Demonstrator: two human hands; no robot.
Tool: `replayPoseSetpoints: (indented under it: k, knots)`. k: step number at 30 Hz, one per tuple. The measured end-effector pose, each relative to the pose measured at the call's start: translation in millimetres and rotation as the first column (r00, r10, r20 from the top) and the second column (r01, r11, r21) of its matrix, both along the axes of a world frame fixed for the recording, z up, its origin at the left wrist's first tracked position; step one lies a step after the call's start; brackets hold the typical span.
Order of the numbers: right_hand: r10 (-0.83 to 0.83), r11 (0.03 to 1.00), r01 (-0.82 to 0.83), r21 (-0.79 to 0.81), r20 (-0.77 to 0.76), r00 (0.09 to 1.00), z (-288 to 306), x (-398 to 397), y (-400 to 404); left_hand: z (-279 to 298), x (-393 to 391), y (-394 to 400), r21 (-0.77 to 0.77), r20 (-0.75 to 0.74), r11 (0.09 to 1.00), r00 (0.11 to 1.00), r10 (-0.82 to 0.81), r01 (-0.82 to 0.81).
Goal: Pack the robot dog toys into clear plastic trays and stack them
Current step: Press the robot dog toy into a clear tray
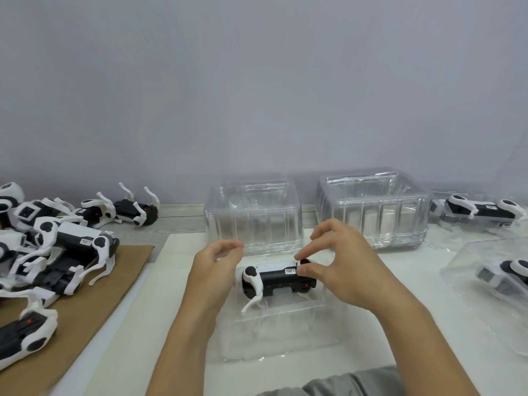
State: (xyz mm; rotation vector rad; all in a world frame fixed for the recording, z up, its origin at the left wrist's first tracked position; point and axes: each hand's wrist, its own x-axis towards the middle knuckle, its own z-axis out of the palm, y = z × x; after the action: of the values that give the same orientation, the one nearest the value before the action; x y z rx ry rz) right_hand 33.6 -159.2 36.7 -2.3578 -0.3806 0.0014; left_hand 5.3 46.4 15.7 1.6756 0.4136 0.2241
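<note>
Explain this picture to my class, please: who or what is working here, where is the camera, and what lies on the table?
There is no machine at work: a person uses two bare hands. The one picture comes from a camera worn on the head, looking forward and down. The right hand pinches the rear end of a black and white toy dog, which sits in a clear plastic tray in front. The left hand hovers at the toy's other end, fingers loosely curled, holding nothing that I can see. A pile of unpacked toy dogs lies to the left, partly on brown cardboard. Two stacks of empty trays stand behind. Packed trays sit to the right.
</note>
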Motion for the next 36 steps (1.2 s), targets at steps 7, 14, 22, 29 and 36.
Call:
replayPoseSetpoints:
  k: [7, 14, 22, 29, 36]
  knots:
    - [0.007, 0.996, 0.004, -0.091, 0.121, 0.993, 6, -5, 8, -5, 3, -5, -0.056, 0.004, 0.998, 1.000, 0.015, -0.015]
    - [0.181, 0.983, -0.179, -0.043, 0.049, 0.982, -1, -17, 48, -4, 5, -8, -0.073, 0.006, 0.997, 0.999, 0.033, -0.033]
    - [0.179, 0.984, -0.179, -0.016, 0.029, 0.983, -6, -14, 47, -2, 4, -10, -0.030, 0.014, 1.000, 1.000, 0.003, -0.002]
    - [-0.010, 0.999, 0.005, 0.040, 0.135, 0.991, 5, 0, -3, 1, 2, -10, -0.016, 0.004, 0.999, 0.999, -0.044, 0.044]
    - [-0.027, 0.990, 0.047, 0.133, -0.150, 0.988, -12, 5, -30, -2, 0, -7, 0.096, -0.024, 0.979, 0.983, -0.181, 0.182]
